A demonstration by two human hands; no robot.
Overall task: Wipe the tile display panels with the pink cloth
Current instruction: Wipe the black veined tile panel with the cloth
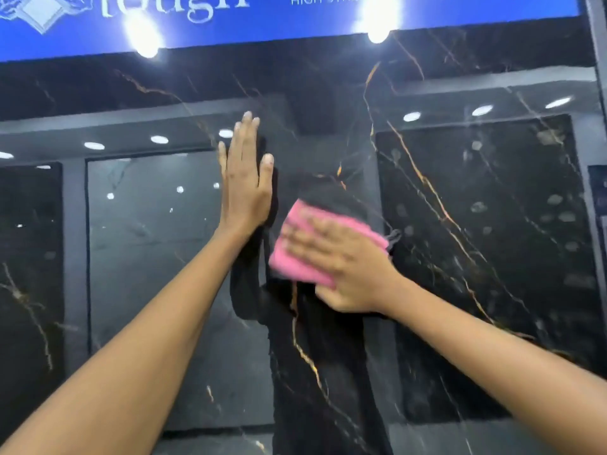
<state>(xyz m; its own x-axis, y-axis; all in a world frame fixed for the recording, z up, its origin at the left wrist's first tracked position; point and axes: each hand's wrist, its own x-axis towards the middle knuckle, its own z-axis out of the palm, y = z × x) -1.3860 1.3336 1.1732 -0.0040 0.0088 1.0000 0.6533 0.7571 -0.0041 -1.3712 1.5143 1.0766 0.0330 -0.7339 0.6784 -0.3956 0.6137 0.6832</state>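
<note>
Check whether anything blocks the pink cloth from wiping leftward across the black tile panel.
Yes. The left hand is pressed flat on the black tile panel, just up and left of the pink cloth under the right hand. A leftward stroke at that height would likely meet it; below it, nothing visible stands in the way.

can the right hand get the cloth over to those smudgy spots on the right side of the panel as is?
Probably yes. The right hand presses the pink cloth flat on the black tile panel; the smudges lie on the same surface to its right, nothing between.

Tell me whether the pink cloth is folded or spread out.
Folded, it seems: the pink cloth forms a compact pad under the right hand, pressed flat on the black tile panel. Motion blur hides the layers.
</note>
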